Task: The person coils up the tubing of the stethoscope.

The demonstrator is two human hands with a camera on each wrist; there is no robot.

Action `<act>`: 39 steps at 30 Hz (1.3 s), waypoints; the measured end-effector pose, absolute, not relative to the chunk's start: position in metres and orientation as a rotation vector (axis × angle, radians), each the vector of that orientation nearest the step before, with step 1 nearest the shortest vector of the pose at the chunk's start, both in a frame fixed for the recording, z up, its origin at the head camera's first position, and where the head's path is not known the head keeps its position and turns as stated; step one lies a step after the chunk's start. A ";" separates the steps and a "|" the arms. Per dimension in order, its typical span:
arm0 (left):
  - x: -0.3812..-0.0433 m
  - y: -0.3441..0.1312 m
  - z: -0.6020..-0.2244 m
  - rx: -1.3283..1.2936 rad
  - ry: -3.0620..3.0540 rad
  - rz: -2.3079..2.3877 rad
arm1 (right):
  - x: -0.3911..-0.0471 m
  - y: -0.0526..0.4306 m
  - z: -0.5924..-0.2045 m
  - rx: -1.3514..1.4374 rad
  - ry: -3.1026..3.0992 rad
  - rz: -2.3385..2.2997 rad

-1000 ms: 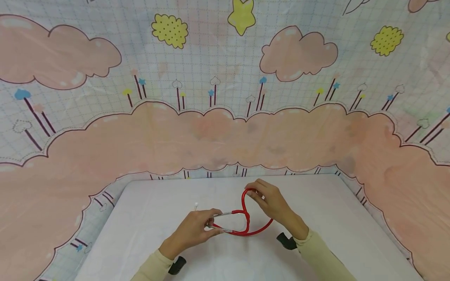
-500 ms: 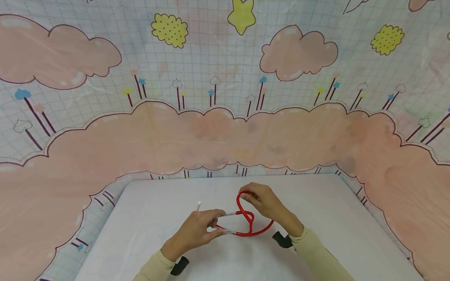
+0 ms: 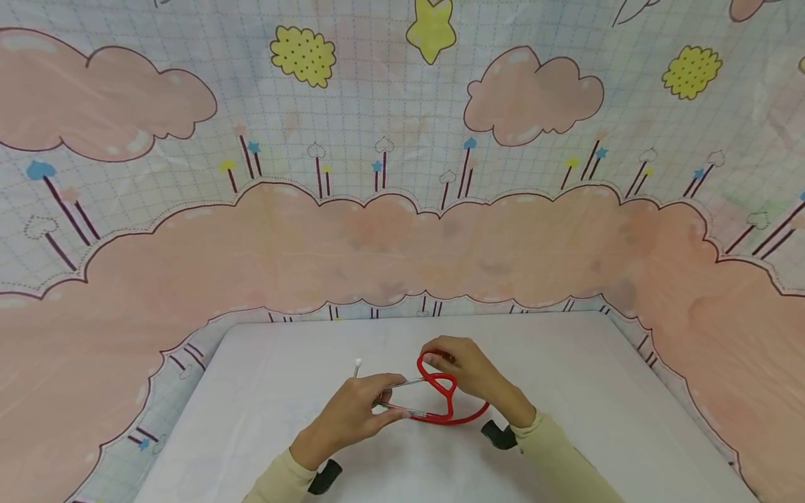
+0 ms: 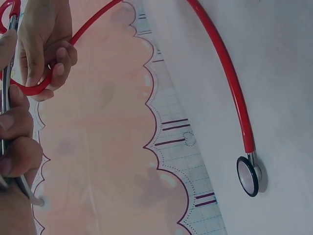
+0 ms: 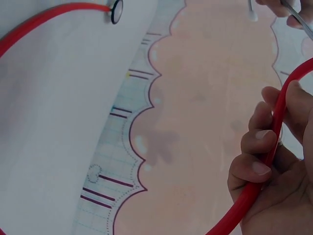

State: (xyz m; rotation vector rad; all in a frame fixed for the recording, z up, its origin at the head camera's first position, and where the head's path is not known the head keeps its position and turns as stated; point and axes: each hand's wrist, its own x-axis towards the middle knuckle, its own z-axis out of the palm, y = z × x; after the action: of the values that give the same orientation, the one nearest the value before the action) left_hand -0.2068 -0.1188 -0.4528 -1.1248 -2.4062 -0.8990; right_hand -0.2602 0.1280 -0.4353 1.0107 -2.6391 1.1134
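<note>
A stethoscope with red tubing (image 3: 450, 399) is held up between both hands over the white table. My left hand (image 3: 355, 409) grips its silver metal ear tubes, and one white eartip (image 3: 358, 362) pokes out beyond the knuckles. My right hand (image 3: 468, 367) has its fingers curled round the red tube, bent into a loop beside the Y-joint. In the right wrist view the tube (image 5: 277, 117) runs across the palm under thumb and fingers. The round chest piece (image 4: 248, 177), dark-rimmed, hangs at the tube's end close over the table in the left wrist view.
The white table (image 3: 283, 356) spreads under both hands. Behind and at its sides hangs a cloth (image 3: 402, 244) printed with pink clouds, stars and a grid. Black straps or camera mounts (image 3: 499, 434) sit at both wrists.
My right hand has moved left and slightly down, toward the left hand, carrying the red tube so its loop lies closer over the ear tubes. The left hand has shifted slightly right.
</note>
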 end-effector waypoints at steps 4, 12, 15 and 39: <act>-0.207 -0.118 -0.453 -1.119 -2.370 -0.890 | -0.259 0.126 -0.439 1.021 -2.636 1.136; -0.210 -0.117 -0.455 -1.099 -2.290 -0.903 | -0.256 0.124 -0.448 0.968 -2.656 1.141; -0.210 -0.117 -0.456 -1.038 -2.319 -0.938 | -0.254 0.122 -0.452 0.911 -2.681 1.146; -0.228 -0.112 -0.460 -0.635 -2.304 -0.994 | -0.243 0.122 -0.465 0.934 -2.747 1.078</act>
State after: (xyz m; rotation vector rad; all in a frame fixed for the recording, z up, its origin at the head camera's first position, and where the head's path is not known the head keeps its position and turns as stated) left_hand -0.2284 -0.1115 -0.4604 -0.6347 -2.3036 -0.9939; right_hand -0.2434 0.1225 -0.4645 0.9344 -2.7467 1.0784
